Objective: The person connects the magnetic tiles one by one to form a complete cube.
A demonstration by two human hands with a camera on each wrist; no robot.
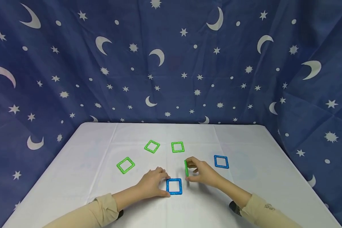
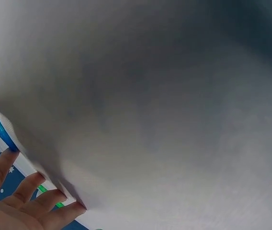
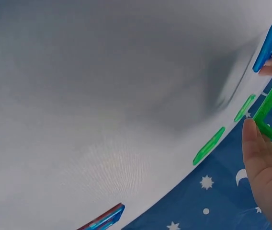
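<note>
Right hand [image 1: 203, 173] pinching an upright green square [image 1: 186, 168], left hand [image 1: 151, 184] spanning the nearer blue square [image 1: 180, 186], apparently gripping it.

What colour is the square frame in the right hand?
The square frame is green; best in the right wrist view.

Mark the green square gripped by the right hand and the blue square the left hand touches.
Gripped green square [image 1: 186, 168]: head view, middle of its visible edge.
Touched blue square [image 1: 175, 193]: head view, near edge.
</note>
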